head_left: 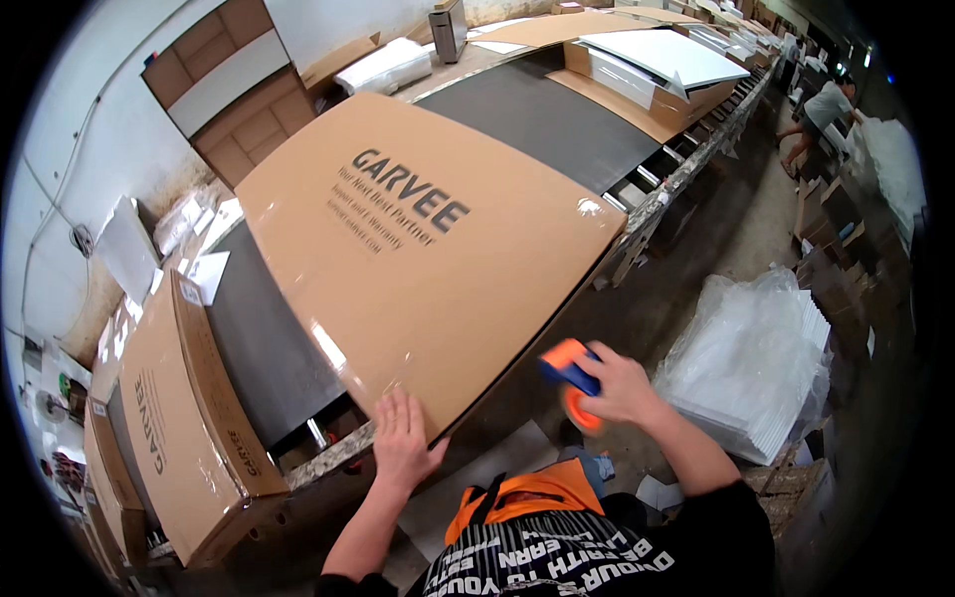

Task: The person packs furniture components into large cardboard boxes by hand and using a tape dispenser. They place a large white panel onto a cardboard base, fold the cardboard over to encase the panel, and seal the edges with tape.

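A large flat cardboard carton [398,298] with dark printing lies across the roller conveyor in front of me. Clear tape shines at its edges. My left hand [403,438] rests on its near corner, fingers flat on top and thumb beside the edge. In my right hand [622,383] is a blue and orange tape dispenser [572,366], held just off the carton's right-hand long side. The dispenser is slightly blurred, and whether tape runs from it I cannot tell.
More taped cartons [179,418] stand on the dark conveyor belt [264,338] at left. Farther up the line sits an open box [647,95] with white panels. Plastic-wrapped white sheets [741,358] are stacked on the floor at right. A person [828,109] bends in the right background.
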The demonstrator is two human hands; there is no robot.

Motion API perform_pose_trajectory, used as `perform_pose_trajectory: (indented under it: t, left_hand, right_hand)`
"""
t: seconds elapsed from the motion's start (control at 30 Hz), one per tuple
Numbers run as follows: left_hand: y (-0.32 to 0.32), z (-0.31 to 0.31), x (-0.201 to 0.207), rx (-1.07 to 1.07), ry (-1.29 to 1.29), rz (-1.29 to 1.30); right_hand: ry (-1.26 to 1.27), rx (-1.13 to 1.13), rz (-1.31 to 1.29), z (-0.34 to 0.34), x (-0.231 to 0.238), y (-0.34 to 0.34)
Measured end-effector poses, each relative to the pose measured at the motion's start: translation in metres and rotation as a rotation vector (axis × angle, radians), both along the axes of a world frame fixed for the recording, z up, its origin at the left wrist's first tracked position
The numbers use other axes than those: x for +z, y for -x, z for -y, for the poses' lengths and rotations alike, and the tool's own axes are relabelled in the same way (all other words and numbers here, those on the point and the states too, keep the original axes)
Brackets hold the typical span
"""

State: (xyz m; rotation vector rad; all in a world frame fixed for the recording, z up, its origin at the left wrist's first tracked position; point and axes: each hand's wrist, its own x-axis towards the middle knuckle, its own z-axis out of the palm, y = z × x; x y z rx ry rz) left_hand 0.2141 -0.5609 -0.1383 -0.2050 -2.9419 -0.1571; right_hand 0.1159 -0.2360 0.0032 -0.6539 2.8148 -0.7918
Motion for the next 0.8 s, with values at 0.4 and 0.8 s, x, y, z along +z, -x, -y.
perform_pose_trajectory:
  t: [0.4, 0.8]
  left_hand:
    - [-0.008, 0.017, 0.018, -0.041, -0.121, -0.194]
    - [0.019, -0.027, 0.031, 0.004, 0.055, 0.16]
  right_hand:
    - [-0.642, 0.445, 0.175, 0.151, 0.014, -0.036]
    - [0.217, -0.031, 0.638, -0.053, -0.326, -0.044]
